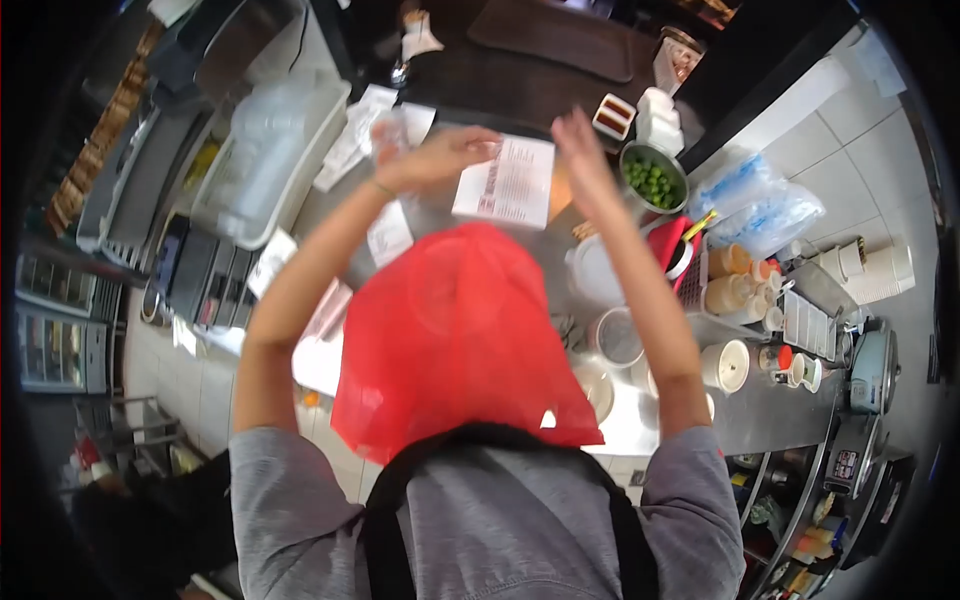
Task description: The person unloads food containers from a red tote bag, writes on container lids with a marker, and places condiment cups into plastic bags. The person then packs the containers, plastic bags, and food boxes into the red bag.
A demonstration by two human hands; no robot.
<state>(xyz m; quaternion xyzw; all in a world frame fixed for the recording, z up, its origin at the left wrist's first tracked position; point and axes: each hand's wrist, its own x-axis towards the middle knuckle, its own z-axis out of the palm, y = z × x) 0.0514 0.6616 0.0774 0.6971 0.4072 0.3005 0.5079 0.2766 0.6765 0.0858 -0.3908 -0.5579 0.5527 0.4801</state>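
Note:
A white box (522,182) with red and dark print stands on the steel counter between my two hands. My left hand (448,158) is at its left side, fingers stretched toward its upper corner; whether they touch it I cannot tell. Off the box's right side my right hand (585,160) is raised with fingers extended, holding nothing visible. White paper slips (352,140) and a blurred clear container (388,138) lie beyond my left wrist. A red cloth-like covering (450,330) fills the middle of the view and hides the counter beneath.
Right of my right hand are a metal bowl of chopped greens (654,178), a sauce tray (613,117) and white foam containers (659,122). Sauce bottles (730,290) and tubs (724,366) line the right counter. A plastic bin (290,160) stands left; a dark tray (550,38) lies at the back.

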